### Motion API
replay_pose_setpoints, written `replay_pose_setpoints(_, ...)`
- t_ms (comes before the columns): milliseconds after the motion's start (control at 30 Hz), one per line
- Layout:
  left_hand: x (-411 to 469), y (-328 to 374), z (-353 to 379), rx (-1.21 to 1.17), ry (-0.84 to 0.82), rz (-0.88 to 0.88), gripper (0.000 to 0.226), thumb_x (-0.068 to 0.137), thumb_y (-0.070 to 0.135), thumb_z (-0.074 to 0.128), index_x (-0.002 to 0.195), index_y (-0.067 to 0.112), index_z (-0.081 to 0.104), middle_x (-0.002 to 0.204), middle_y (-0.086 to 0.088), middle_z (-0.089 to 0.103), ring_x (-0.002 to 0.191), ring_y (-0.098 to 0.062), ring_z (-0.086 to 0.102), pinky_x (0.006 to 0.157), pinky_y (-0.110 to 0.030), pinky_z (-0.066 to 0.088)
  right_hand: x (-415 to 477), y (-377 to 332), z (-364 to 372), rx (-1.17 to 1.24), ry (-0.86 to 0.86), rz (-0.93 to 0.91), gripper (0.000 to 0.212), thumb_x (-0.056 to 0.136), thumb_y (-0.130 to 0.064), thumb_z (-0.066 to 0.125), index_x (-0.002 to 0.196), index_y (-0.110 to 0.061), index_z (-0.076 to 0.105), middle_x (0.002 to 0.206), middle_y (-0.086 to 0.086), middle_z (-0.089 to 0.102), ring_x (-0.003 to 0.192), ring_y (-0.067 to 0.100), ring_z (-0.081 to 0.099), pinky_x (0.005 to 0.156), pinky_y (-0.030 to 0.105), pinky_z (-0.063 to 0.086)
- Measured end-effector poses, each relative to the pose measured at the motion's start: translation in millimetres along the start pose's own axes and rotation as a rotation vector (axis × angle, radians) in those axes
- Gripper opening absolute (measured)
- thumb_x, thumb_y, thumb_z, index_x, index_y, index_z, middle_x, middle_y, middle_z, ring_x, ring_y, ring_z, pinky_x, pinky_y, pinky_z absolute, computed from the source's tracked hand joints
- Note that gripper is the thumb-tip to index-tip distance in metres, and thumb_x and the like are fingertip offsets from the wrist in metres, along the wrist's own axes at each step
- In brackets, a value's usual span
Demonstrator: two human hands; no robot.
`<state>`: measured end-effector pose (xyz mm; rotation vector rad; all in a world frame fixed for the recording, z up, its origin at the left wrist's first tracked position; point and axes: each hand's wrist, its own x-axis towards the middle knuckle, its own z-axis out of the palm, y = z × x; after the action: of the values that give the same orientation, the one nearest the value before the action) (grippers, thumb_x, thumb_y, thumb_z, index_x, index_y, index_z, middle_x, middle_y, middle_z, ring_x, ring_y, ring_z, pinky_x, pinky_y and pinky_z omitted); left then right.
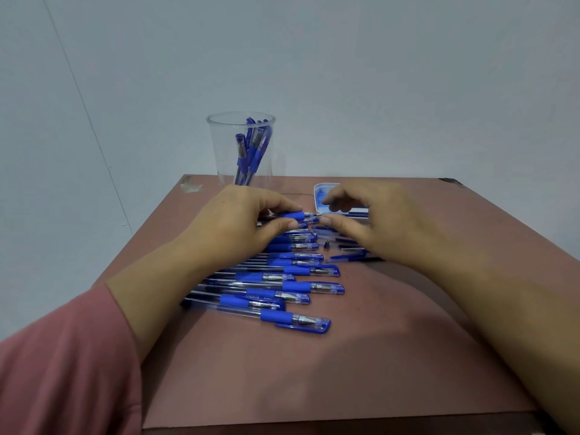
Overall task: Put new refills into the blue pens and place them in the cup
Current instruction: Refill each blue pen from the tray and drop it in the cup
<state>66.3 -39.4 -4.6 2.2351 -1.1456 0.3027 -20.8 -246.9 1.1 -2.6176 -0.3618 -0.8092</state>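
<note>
While the left hand (241,221) pinched the uncapped blue pen (296,216) just above the row, w/ the cup (241,149) behind, the right hand (361,221), thumb & forefinger closed at its tip, prob. needed a straight, gentle pull on the refill.

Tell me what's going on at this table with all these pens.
A person is refilling blue pens. The left hand grips one pen by its blue grip, and the right hand pinches at its tip end, above a row of capped pens lying on the table. A clear cup behind the hands already holds several pens. A small white tray sits at the right, with loose parts near it.
</note>
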Motion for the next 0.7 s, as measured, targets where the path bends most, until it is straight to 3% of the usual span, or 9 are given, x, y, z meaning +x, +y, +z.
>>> replay_pose_setpoints(167,-1,1,1,-0.041,-0.004,0.011,0.024,0.085,0.037,0.067,0.109,0.041,0.069,0.082,0.034,0.061,0.085,0.009,0.059,0.072,-0.010,0.047,1,3,5,0.030,-0.018,-0.011,0.012,0.086,-0.018,0.071,0.097,-0.022,0.074,0.079,-0.028,0.059,0.079,-0.012,0.058,0.073,0.002,0.040)
replay_pose_setpoints(267,0,-1,1,-0.026,-0.015,-0.011,0.026,0.085,0.040,0.065,0.111,0.042,0.068,0.083,0.035,0.058,0.087,0.009,0.058,0.070,-0.009,0.044,-3,12,-5,0.043,-0.028,0.051,0.008,0.084,-0.022,0.069,0.092,-0.023,0.071,0.082,-0.024,0.064,0.081,-0.004,0.061,0.074,0.009,0.046)
replay_pose_setpoints(367,-1,0,2,-0.028,-0.010,0.011,0.025,0.085,0.038,0.066,0.110,0.041,0.069,0.081,0.037,0.058,0.087,0.010,0.058,0.071,-0.008,0.044,-6,10,-7,0.048,-0.011,0.032,0.020,0.083,-0.027,0.072,0.103,-0.025,0.071,0.091,-0.022,0.067,0.088,-0.003,0.064,0.082,0.016,0.050)
replay_pose_setpoints(467,-1,1,3,-0.040,-0.003,0.020,0.024,0.085,0.036,0.067,0.109,0.040,0.069,0.080,0.036,0.059,0.087,0.010,0.059,0.071,-0.007,0.044,-3,5,1,0.089,-0.037,-0.001,0.024,0.085,-0.022,0.072,0.109,-0.024,0.072,0.092,-0.029,0.062,0.087,-0.017,0.058,0.078,0.003,0.041)
replay_pose_setpoints(600,0,0,2,-0.025,-0.011,0.005,0.026,0.085,0.038,0.067,0.111,0.040,0.069,0.080,0.037,0.057,0.088,0.011,0.057,0.072,-0.009,0.045,-5,13,-2,0.105,-0.019,0.027,0.015,0.085,-0.011,0.068,0.094,-0.022,0.073,0.085,-0.026,0.064,0.085,-0.006,0.062,0.078,0.012,0.048)
replay_pose_setpoints(700,-1,1,2,-0.029,-0.017,0.014,0.026,0.085,0.038,0.066,0.111,0.041,0.068,0.080,0.037,0.056,0.089,0.010,0.057,0.072,-0.010,0.046,-7,18,-3,0.106,-0.020,0.024,0.018,0.084,-0.016,0.072,0.100,-0.023,0.072,0.089,-0.023,0.065,0.088,-0.004,0.063,0.082,0.015,0.050)
